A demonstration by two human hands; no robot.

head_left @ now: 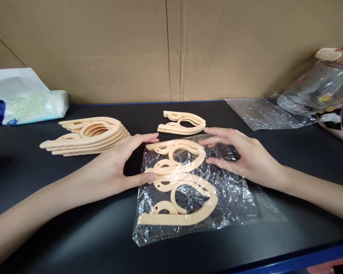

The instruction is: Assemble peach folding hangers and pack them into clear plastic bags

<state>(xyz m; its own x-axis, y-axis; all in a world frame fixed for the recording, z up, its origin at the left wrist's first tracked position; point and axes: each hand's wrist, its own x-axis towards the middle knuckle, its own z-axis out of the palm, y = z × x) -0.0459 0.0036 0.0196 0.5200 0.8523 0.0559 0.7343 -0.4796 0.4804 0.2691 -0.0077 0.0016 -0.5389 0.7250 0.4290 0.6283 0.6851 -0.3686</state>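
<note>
A clear plastic bag (pixel 234 205) lies flat on the black table in front of me, with beige folding hangers (pixel 201 219) inside it. My left hand (pixel 122 160) is open at the bag's left side, its thumb resting on the plastic over the hangers and its fingers beyond the far left corner. On the right, my right hand (pixel 237 152) is also open, thumb and fingers spread over the bag's upper right part. Just behind the bag is a small stack of beige folding hangers (pixel 185 131). A taller stack of folding hangers (pixel 103 137) sits beyond my left wrist.
At the back left lies a soft tissue pack (pixel 36 106). A clear drink bottle (pixel 314 87) with a strap lies at the right, beside another clear plastic bag (pixel 260 112). A cardboard wall (pixel 117 49) closes off the back; the table's blue edge (pixel 303 260) shows at front right.
</note>
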